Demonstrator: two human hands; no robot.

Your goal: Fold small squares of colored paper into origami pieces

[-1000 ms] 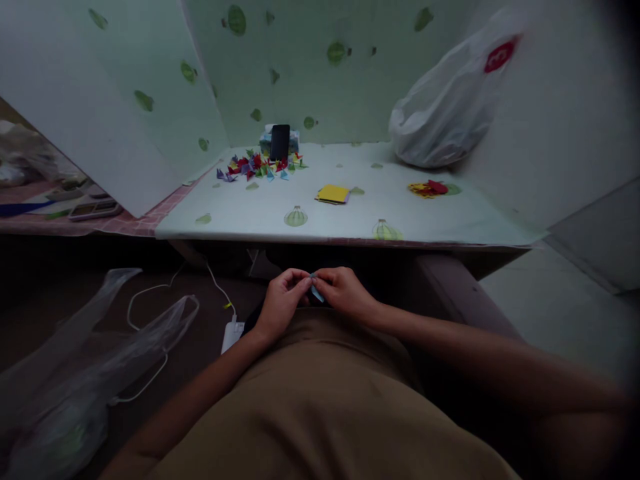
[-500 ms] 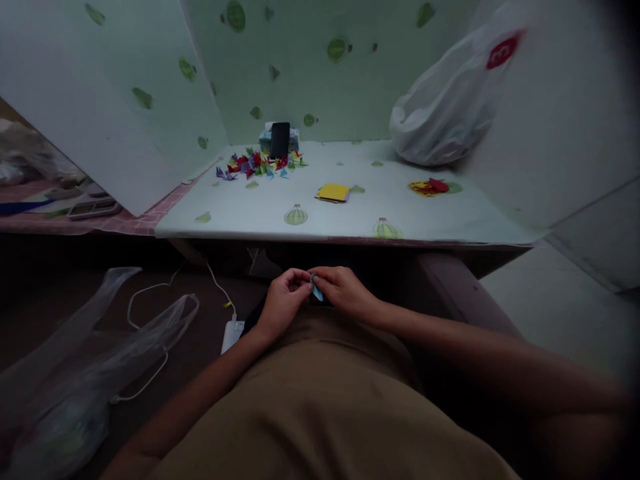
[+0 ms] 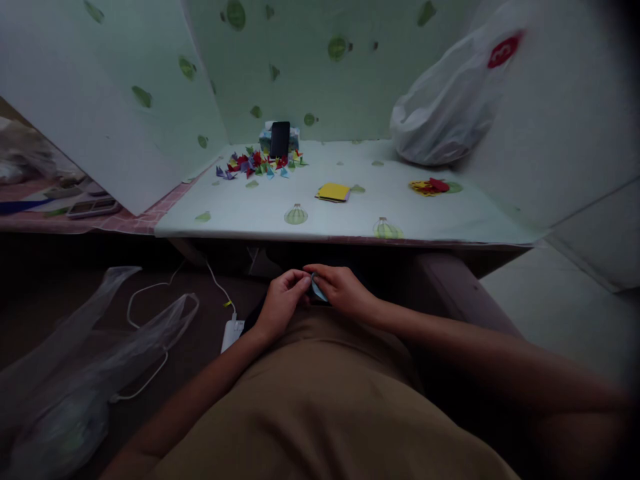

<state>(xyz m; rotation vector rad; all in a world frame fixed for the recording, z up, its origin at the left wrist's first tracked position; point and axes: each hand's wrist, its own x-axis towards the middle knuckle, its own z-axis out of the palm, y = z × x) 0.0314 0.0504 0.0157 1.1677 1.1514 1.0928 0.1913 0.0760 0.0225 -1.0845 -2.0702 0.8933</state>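
A small piece of folded light blue paper (image 3: 319,291) is held low in front of my body, below the table's front edge. My right hand (image 3: 346,293) pinches it between thumb and fingers from the right. On the other side, my left hand (image 3: 286,300) is closed, its thumb and fingertips meeting at the paper's upper left edge. The fingers hide part of the paper, so its full shape cannot be made out. Beyond the hands, a stack of yellow-topped square paper (image 3: 334,193) lies on the table (image 3: 240,220).
Several colourful folded paper cranes (image 3: 257,162) lie at the back left, before a propped black phone (image 3: 280,140). Yellow and red paper pieces (image 3: 429,187) and a white plastic bag (image 3: 440,120) are at right. A white charger (image 3: 232,335) and clear bag (image 3: 75,400) lie left.
My left thumb has shifted slightly up and away from the paper's face. More of the blue paper shows, tilted toward my right hand.
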